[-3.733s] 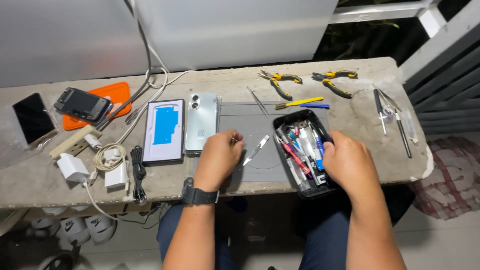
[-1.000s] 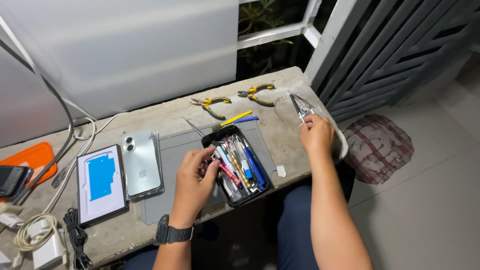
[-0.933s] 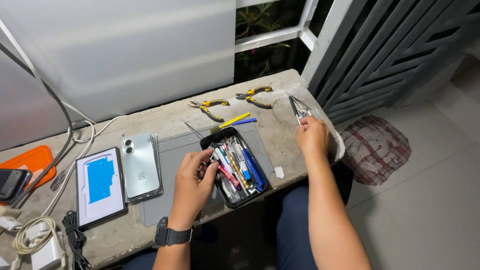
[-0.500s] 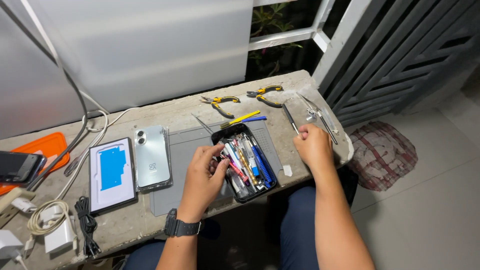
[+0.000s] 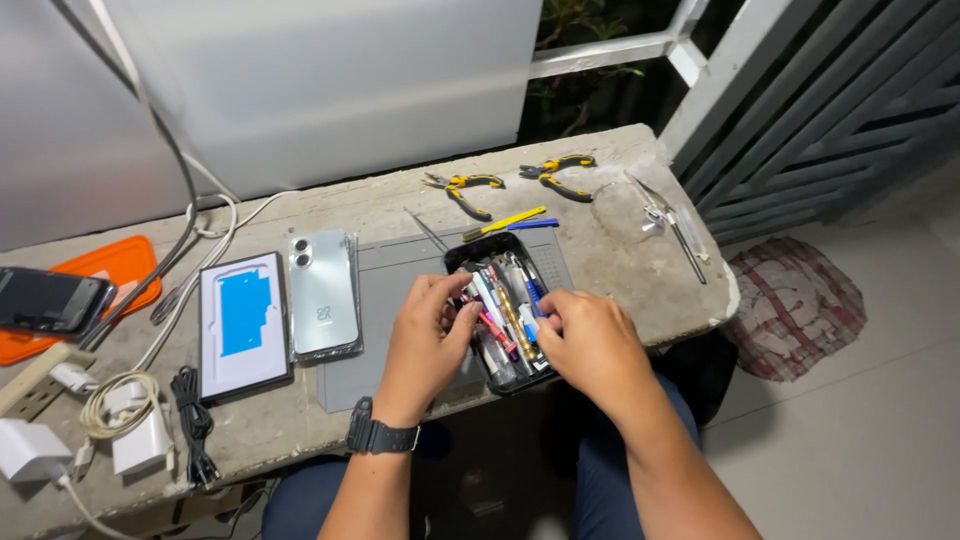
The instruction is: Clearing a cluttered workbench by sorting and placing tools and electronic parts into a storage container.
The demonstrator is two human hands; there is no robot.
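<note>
While both sit over the tool tray [image 5: 455,255], the left hand [image 5: 425,340] pinches tools [image 5: 497,310]; right hand's [image 5: 590,340] grip unclear.

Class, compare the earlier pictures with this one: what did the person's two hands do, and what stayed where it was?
The right hand left the tweezers at the bench's far right end and came back to the black tool tray. The left hand stayed at the tray, its fingers among the tools. Pliers, phone back, grey mat and tray kept their places.

Black rectangular tool tray [image 5: 497,374], packed with coloured pens and screwdrivers, lies on the grey mat's front edge
</note>
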